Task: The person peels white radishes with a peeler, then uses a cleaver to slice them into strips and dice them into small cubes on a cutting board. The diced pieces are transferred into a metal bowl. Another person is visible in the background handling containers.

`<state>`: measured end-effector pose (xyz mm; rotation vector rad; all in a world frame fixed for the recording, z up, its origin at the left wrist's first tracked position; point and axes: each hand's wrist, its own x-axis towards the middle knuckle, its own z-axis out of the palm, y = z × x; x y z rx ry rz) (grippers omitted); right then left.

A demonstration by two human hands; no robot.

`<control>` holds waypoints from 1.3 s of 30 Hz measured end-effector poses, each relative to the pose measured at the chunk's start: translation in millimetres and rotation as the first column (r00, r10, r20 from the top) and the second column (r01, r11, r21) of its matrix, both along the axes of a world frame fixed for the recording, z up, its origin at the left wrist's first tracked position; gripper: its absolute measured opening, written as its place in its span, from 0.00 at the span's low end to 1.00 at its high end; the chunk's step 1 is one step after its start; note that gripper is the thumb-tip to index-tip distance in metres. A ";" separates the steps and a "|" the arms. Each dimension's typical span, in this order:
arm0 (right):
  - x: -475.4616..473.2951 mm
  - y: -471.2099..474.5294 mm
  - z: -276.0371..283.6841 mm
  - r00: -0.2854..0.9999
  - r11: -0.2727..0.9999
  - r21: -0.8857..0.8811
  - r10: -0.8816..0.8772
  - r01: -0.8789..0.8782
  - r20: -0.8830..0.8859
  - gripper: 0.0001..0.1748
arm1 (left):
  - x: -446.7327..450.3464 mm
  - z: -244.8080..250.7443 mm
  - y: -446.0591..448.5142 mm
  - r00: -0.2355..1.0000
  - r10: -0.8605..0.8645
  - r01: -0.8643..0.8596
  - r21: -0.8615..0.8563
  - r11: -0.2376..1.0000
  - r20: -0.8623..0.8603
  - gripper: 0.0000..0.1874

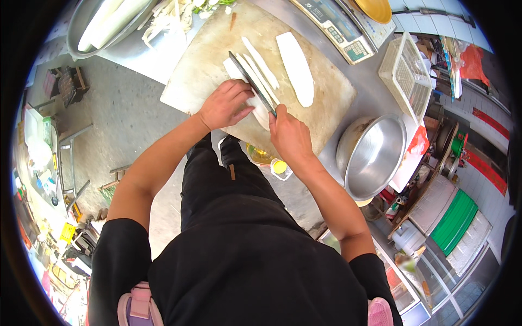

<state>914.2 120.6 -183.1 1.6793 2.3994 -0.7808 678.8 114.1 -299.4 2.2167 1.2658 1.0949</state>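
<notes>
My right hand [290, 132] grips the handle of a kitchen knife [253, 83], whose blade stands edge-on over a cutting board [334, 87]. Left of the blade, my left hand [228, 102] rests its curled fingers on a piece of peeled white vegetable [261, 113]; the hand hides part of it. Long cut strips [261, 65] of the same white vegetable lie just right of the blade. Farther right on the board is a larger white piece [297, 71], flat and rounded at its near end.
A metal bowl [73, 40] at upper left holds long white vegetables [112, 24], beside pale peelings [169, 20]. A digital scale [336, 34], a white plastic basket [391, 73] and a deep metal basin [375, 157] stand right of the board. Below its edge is a yellow-capped bottle [279, 167].
</notes>
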 end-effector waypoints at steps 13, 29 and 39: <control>-55.5 29.8 -7.9 0.999 0.996 -0.085 -0.010 0.014 0.048 0.18 | -34.7 -7.0 10.9 0.997 -0.054 0.057 -0.081 0.995 0.047 0.23; -12.7 32.9 28.2 0.997 0.985 -0.175 0.005 0.008 0.071 0.16 | -9.3 5.8 14.0 0.999 -0.007 0.008 -0.032 0.999 0.040 0.21; 49.7 -27.3 -38.5 0.999 0.997 -0.065 -0.042 0.042 0.002 0.17 | 5.9 8.5 10.3 1.000 -0.008 0.008 0.002 1.000 -0.002 0.19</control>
